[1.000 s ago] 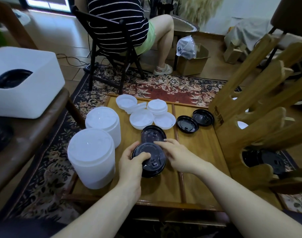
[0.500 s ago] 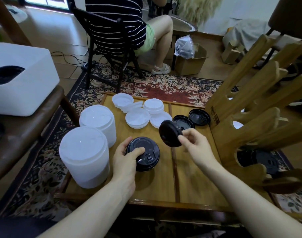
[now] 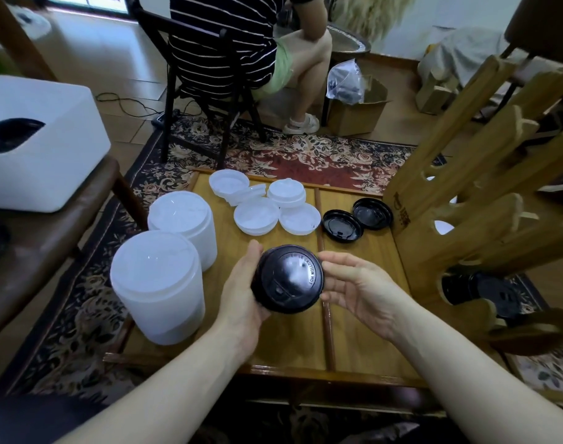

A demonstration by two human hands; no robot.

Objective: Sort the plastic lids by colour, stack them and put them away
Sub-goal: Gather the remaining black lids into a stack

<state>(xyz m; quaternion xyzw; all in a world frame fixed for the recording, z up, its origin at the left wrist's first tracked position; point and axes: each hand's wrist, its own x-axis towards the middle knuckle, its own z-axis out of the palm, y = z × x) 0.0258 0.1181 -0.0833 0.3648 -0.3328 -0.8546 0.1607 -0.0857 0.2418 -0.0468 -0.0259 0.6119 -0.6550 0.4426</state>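
A stack of black lids (image 3: 288,279) is lifted above the wooden table (image 3: 363,315). My left hand (image 3: 241,293) grips its left side, thumb on the rim. My right hand (image 3: 360,286) touches its right edge with the fingertips, fingers loosely bent. Two more black lids (image 3: 342,225) (image 3: 372,213) lie upside down at the table's far right. Several white lids (image 3: 256,216) lie in a cluster at the far middle, some stacked (image 3: 286,192).
Two tall stacks of large white lids (image 3: 156,285) (image 3: 182,224) stand at the table's left. A wooden rack (image 3: 472,200) holding black lids (image 3: 485,290) rises on the right. A white box (image 3: 40,145) sits on a bench at left. A seated person (image 3: 241,46) is behind the table.
My right hand brought the single black lid onto the stack. Both hands have lifted the stack off the table and tilted it toward me.
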